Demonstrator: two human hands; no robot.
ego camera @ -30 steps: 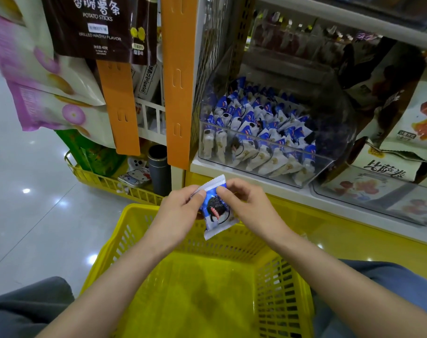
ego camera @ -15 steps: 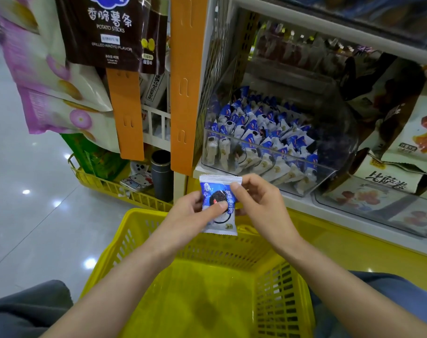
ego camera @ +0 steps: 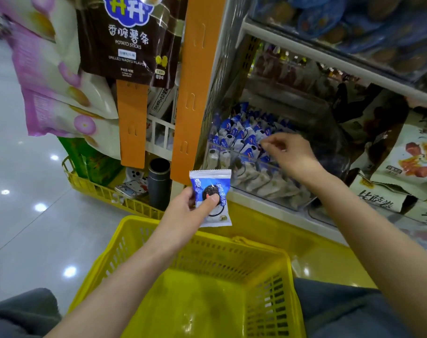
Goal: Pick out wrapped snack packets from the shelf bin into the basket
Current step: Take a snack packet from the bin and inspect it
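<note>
Snack packet point(ego camera: 211, 198) pinched in left hand point(ego camera: 180, 208), beyond far rim of basket point(ego camera: 232, 257) below it — release here may miss. Right hand point(ego camera: 290, 154) curls over bin packets point(ego camera: 241, 137) — grip indeterminate.

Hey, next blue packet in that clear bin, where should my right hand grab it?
Pinch a bin packet by its crimped top edge, from above through the clear bin opening: they stand upright, packed, only tops exposed. Right hand hovers there.
</note>
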